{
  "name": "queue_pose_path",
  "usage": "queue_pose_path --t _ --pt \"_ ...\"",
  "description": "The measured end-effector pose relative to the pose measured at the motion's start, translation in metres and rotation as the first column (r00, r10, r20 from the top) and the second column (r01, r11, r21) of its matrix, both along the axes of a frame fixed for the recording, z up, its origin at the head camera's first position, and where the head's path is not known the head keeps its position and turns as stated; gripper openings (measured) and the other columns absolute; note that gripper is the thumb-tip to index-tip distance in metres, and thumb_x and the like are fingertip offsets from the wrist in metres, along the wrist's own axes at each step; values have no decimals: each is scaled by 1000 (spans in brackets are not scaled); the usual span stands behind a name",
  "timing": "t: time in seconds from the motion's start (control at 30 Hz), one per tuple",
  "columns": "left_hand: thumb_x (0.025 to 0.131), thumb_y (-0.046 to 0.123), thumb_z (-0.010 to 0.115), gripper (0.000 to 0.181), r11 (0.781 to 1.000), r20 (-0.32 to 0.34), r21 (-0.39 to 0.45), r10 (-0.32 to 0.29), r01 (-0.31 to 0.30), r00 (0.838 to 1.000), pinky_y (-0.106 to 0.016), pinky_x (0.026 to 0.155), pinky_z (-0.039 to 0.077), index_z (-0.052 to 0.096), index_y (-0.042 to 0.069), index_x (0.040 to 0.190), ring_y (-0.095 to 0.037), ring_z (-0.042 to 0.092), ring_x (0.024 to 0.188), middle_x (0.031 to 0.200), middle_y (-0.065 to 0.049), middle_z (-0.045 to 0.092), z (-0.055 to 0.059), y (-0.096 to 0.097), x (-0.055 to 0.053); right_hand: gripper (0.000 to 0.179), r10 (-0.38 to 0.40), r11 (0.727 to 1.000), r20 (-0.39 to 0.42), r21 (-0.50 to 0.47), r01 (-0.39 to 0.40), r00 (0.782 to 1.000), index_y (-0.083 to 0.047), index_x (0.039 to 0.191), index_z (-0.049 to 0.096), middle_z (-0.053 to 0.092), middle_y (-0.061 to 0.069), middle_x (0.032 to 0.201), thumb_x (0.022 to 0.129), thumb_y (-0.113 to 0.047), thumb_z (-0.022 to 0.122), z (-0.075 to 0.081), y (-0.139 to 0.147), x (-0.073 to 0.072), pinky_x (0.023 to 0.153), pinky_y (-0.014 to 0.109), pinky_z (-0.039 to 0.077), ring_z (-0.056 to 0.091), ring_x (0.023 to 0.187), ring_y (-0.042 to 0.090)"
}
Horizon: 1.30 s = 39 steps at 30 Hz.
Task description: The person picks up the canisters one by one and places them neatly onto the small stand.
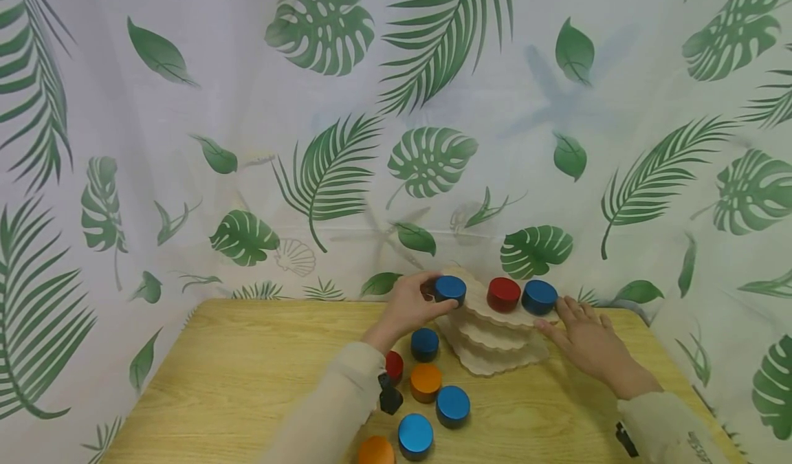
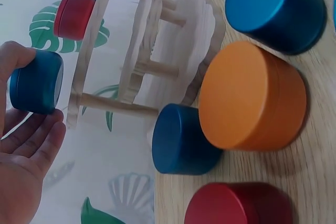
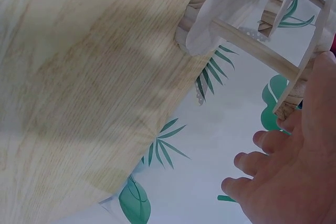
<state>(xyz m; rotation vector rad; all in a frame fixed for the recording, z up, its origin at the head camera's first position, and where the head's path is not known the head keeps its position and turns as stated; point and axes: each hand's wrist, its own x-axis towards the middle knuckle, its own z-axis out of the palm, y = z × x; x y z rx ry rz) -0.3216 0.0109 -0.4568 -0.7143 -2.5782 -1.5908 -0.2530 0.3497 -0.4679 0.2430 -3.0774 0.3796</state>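
Sleeve (image 1: 334, 402) half-hides a red tin (image 1: 394, 366); your left hand (image 1: 405, 307) pinches a blue tin (image 1: 450, 291), your right hand (image 1: 588, 341), fingers loosely extended, touches the stand (image 1: 495, 337) bearing two more tins (image 1: 504, 295) (image 1: 540, 297).

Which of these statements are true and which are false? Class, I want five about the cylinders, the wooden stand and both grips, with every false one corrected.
1. The left grip holds a blue cylinder. True.
2. The right grip holds an orange cylinder. False: it is at the right end of the wooden stand, holding no cylinder.
3. The wooden stand has two tiers. False: it has three.
4. A red cylinder stands on the top tier, next to another blue cylinder. True.
5. Both orange cylinders are on the stand. False: they are on the table.
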Motion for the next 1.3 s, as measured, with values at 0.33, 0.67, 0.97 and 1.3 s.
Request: queue_pose_path --t 0.33,0.67,0.97,1.3 --pt "88 33 85 56 999 -10 -46 18 -19 1000 -22 81 56 70 9 136 -18 68 98 120 -8 75 1 15 -1 91 -8 1000 9 -4 8 1000 16 155 35 30 42 161 109 -62 40 -1 1 -1 112 84 23 26 146 68" --pt "88 30 86 54 1000 -12 -21 7 -7 1000 -21 79 55 71 12 136 -24 71 103 121 -9 75 1 26 -4 91 -9 1000 14 -4 9 1000 16 155 35 30 42 161 109 -62 39 -1 1 -1 112 84 22 25 146 68" --pt "90 27 84 56 998 -21 -64 0 -2 1000 -20 80 53 68 10 141 -22 69 103 130 -10 72 0 32 -8 90 -3 1000 11 -7 3 1000 16 155 34 29 42 161 109 -61 40 1 -1 1 112 84 23 26 146 68" --pt "91 30 82 59 988 -71 -148 23 -33 997 -28 101 55 65 8 143 -24 67 120 138 -12 70 -1 41 -13 90 -5 1000 21 -12 5 1000 16 156 33 28 43 161 110 -61 39 2 -1 1 112 84 22 24 146 68"
